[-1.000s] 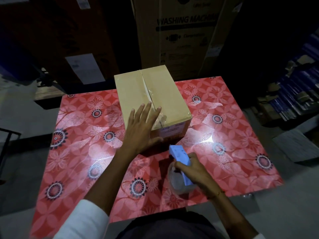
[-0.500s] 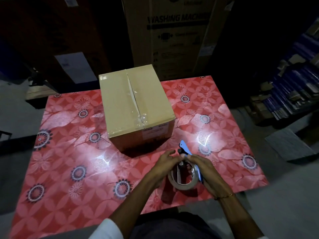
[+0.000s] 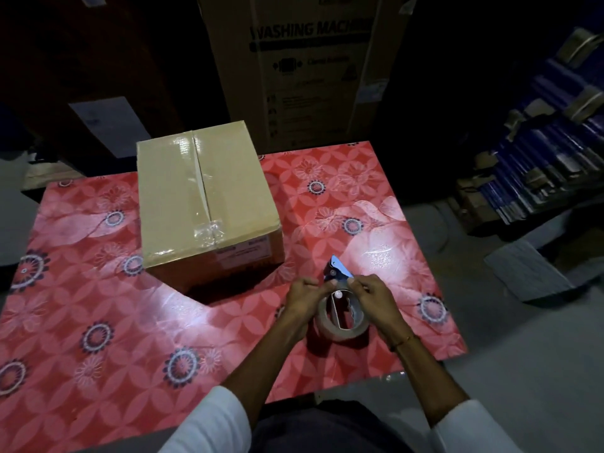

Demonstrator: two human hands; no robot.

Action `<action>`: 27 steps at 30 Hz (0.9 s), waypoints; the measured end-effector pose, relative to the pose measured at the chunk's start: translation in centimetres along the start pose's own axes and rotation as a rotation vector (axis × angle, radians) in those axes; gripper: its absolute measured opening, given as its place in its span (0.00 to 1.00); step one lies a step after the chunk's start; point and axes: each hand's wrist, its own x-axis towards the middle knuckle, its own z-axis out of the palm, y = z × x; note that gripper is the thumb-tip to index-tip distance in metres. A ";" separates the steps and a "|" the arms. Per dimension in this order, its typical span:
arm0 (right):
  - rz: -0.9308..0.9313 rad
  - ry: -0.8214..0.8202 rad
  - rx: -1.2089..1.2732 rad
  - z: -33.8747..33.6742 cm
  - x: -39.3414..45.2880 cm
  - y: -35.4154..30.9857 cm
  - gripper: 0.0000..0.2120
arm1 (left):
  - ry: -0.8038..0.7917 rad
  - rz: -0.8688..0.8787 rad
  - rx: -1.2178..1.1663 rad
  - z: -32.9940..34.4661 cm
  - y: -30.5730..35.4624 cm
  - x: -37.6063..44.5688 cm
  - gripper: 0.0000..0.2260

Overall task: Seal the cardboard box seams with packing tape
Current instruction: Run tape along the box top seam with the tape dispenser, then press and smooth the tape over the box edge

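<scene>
A closed cardboard box (image 3: pixel 183 197) stands on the red flowered table (image 3: pixel 98 315), its top centre seam covered by clear tape that wrinkles near the front edge. In front of it, to the right, a blue tape dispenser (image 3: pixel 340 273) carrying a roll of clear packing tape (image 3: pixel 341 328) rests on the table. My left hand (image 3: pixel 302 297) pinches at the dispenser's front from the left. From the other side my right hand (image 3: pixel 374 299) grips the dispenser, fingertips meeting the left hand's above the roll. Neither hand touches the box.
A tall washing machine carton (image 3: pixel 304 67) stands behind the table. Stacks of blue items (image 3: pixel 549 152) lie on the floor at the right, with a grey slab (image 3: pixel 526 269) near the table's right edge. A dark carton with a white label (image 3: pixel 108 125) sits back left.
My left hand left the box top and came down to the tape dispenser, joining my right hand. The dispenser was turned so the roll faces up.
</scene>
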 end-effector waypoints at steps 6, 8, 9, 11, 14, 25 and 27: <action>-0.045 0.004 -0.223 -0.2 2.0 -0.3 0.14 | 0.062 0.074 0.081 1.2 -0.3 1.3 0.09; -0.041 0.000 -0.242 0.0 2.2 -0.3 0.14 | 0.072 0.089 0.121 1.1 -0.4 1.5 0.09; -0.045 -0.001 -0.252 0.0 2.3 -0.2 0.14 | 0.066 0.092 0.127 1.1 -0.5 1.6 0.09; -0.036 -0.002 -0.262 0.0 2.5 -0.1 0.14 | 0.051 0.099 0.125 0.9 -0.5 1.6 0.09; -0.020 -0.024 -0.287 0.0 2.7 -0.3 0.13 | 0.047 0.130 0.173 0.5 -0.3 1.4 0.06; -0.307 -0.114 -0.059 3.7 3.9 -8.1 0.24 | 0.665 0.136 -0.001 -12.0 -0.4 -0.1 0.04; -0.373 -0.149 -0.020 5.6 4.1 -10.0 0.29 | 0.853 0.197 -0.068 -15.2 0.0 -0.7 0.02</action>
